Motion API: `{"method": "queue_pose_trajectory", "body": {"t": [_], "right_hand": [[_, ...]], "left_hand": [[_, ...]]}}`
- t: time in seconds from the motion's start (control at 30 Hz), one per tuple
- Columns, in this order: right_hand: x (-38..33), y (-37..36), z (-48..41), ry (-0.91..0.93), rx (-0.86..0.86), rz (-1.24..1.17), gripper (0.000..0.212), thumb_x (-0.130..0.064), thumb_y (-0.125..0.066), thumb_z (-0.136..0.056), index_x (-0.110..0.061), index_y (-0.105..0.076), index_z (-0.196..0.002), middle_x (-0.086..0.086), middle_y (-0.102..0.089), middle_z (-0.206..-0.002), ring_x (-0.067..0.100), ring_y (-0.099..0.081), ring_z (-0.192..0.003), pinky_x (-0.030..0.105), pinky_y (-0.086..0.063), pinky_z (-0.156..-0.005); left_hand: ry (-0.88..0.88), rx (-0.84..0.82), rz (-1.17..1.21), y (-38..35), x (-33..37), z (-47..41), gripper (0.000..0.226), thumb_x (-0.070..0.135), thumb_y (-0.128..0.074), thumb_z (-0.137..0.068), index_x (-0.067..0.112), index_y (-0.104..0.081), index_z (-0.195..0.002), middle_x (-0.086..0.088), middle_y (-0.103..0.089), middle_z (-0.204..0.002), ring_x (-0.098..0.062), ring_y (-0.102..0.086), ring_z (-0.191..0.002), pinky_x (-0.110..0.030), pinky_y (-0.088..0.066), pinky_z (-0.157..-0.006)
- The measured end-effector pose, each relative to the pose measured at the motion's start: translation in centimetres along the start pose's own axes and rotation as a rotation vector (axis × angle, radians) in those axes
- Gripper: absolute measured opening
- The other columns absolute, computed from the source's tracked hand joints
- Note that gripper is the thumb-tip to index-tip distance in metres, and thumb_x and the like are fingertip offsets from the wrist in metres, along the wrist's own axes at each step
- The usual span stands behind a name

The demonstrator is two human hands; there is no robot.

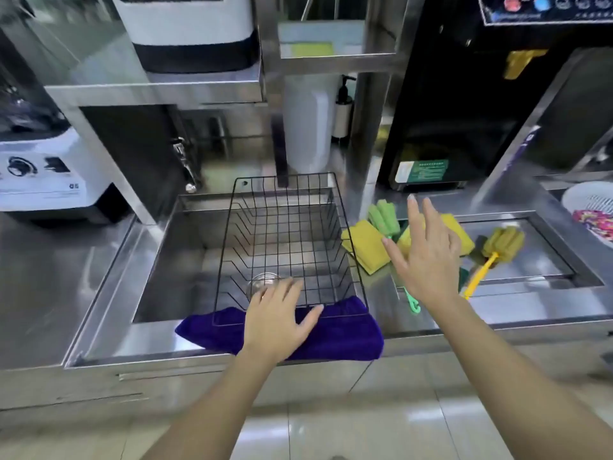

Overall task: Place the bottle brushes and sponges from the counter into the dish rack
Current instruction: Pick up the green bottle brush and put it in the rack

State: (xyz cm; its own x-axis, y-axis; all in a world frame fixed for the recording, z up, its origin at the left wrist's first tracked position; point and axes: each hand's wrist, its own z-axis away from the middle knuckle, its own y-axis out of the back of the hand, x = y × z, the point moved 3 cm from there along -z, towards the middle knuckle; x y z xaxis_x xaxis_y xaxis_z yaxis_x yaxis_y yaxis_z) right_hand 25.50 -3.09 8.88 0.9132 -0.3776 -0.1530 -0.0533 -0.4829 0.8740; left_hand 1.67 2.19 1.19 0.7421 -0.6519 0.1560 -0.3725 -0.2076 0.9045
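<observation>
A black wire dish rack [285, 207] sits over the steel sink, with nothing in it. My left hand [277, 322] rests flat on the rack's near edge and on a purple cloth [345, 333], fingers spread. Held above the counter to the right of the rack, my right hand [428, 257] is open and empty. Under and around it lie a green bottle brush [384, 218], two yellow sponges [363, 245] [459, 237], and a yellow bottle brush [497, 249] further right. The green brush's handle is partly hidden by my hand.
A white strainer bowl [587, 204] stands at the far right. A white blender base [46, 174] is at the left, a black machine [447, 127] behind the sponges, a soap pump bottle [343, 107] at the back. A shallow recessed tray [537, 260] lies right of the sponges.
</observation>
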Motion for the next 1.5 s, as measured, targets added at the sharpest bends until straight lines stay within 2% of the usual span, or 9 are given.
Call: {"method": "queue_pose_trajectory", "body": {"t": [0.1, 0.3, 0.5, 0.7, 1.0, 1.07, 1.2, 1.3, 1.5], "right_hand": [[0.4, -1.1, 1.0, -0.056, -0.045, -0.05, 0.07, -0.052, -0.035, -0.087, -0.012, -0.031, -0.144, 0.02, -0.045, -0.143, 0.034, -0.051, -0.125, 0.048, -0.043, -0.093], [1.5, -3.1, 2.4, -0.193, -0.197, -0.116, 0.067, -0.044, -0.052, -0.091, -0.008, -0.032, -0.144, 0.017, -0.051, -0.137, 0.034, -0.05, -0.123, 0.047, -0.038, -0.096], [2.4, -4.7, 2.7, -0.254, -0.386, -0.004, 0.041, -0.038, -0.048, -0.093, -0.005, -0.054, -0.116, 0.015, -0.064, -0.11, 0.031, -0.059, -0.101, 0.04, -0.044, -0.081], [2.9, -6.2, 3.2, -0.341, -0.536, -0.071, 0.034, -0.035, -0.057, -0.089, -0.006, -0.053, -0.107, 0.015, -0.067, -0.099, 0.033, -0.065, -0.089, 0.041, -0.055, -0.072], [3.6, -6.0, 1.5, -0.624, -0.448, -0.413, 0.021, -0.012, -0.045, -0.092, 0.006, -0.05, -0.101, 0.024, -0.058, -0.097, 0.039, -0.054, -0.087, 0.036, -0.038, -0.068], [3.4, -5.5, 0.9, -0.633, -0.378, -0.468, 0.022, -0.014, -0.041, -0.095, 0.006, -0.05, -0.102, 0.024, -0.058, -0.098, 0.04, -0.055, -0.09, 0.035, -0.037, -0.07], [1.7, -4.4, -0.4, -0.622, -0.286, -0.741, 0.022, -0.026, -0.037, -0.099, -0.01, -0.048, -0.089, 0.009, -0.053, -0.071, 0.026, -0.047, -0.065, 0.035, -0.036, -0.061], [-0.6, -3.7, -1.5, -0.558, -0.377, -0.828, 0.023, -0.023, -0.037, -0.098, -0.008, -0.048, -0.085, 0.007, -0.051, -0.058, 0.02, -0.045, -0.053, 0.033, -0.036, -0.056], [-5.3, -4.1, -3.2, -0.395, -0.481, -0.807, 0.025, -0.023, -0.044, -0.096, -0.008, -0.05, -0.077, 0.004, -0.045, -0.061, 0.022, -0.044, -0.06, 0.029, -0.036, -0.057]], "left_hand": [[-0.044, 0.0, -0.07, -1.3, -0.3, 1.1, 0.056, 0.061, -0.037, -0.089, 0.015, -0.068, -0.08, 0.001, -0.065, -0.072, -0.022, -0.061, -0.066, -0.033, -0.047, -0.065], [-0.166, 0.172, -0.151, -2.5, -0.8, 2.9, 0.041, 0.051, -0.053, -0.087, 0.012, -0.065, -0.087, -0.002, -0.061, -0.081, -0.025, -0.057, -0.077, -0.042, -0.041, -0.08], [-0.143, 0.226, -0.122, -2.5, -0.3, 3.1, 0.037, 0.045, -0.051, -0.087, 0.011, -0.064, -0.082, -0.001, -0.059, -0.077, -0.027, -0.058, -0.078, -0.042, -0.04, -0.076], [-0.141, 0.219, -0.131, -2.2, -0.1, 2.8, 0.033, 0.043, -0.052, -0.085, 0.012, -0.061, -0.075, -0.001, -0.058, -0.074, -0.026, -0.056, -0.074, -0.04, -0.037, -0.073], [-0.14, 0.172, -0.096, -2.5, -0.2, 2.1, 0.029, 0.04, -0.053, -0.081, 0.014, -0.055, -0.066, 0.001, -0.051, -0.064, -0.023, -0.048, -0.062, -0.035, -0.033, -0.063], [-0.129, 0.159, -0.096, -2.5, -0.2, 2.0, 0.029, 0.039, -0.053, -0.08, 0.015, -0.054, -0.064, 0.001, -0.051, -0.062, -0.023, -0.049, -0.061, -0.035, -0.032, -0.062], [-0.105, 0.114, -0.086, -2.6, -0.3, 1.5, 0.029, 0.039, -0.049, -0.076, 0.015, -0.055, -0.061, 0.002, -0.051, -0.059, -0.021, -0.05, -0.057, -0.034, -0.031, -0.06], [-0.057, 0.043, -0.062, -2.6, -0.2, 0.8, 0.03, 0.04, -0.045, -0.072, 0.016, -0.058, -0.059, 0.004, -0.053, -0.057, -0.019, -0.053, -0.056, -0.029, -0.038, -0.052], [-0.022, 0.009, -0.043, -2.7, -0.1, 1.0, 0.028, 0.038, -0.045, -0.075, 0.017, -0.06, -0.064, 0.003, -0.055, -0.063, -0.019, -0.053, -0.061, -0.029, -0.041, -0.056]]}}
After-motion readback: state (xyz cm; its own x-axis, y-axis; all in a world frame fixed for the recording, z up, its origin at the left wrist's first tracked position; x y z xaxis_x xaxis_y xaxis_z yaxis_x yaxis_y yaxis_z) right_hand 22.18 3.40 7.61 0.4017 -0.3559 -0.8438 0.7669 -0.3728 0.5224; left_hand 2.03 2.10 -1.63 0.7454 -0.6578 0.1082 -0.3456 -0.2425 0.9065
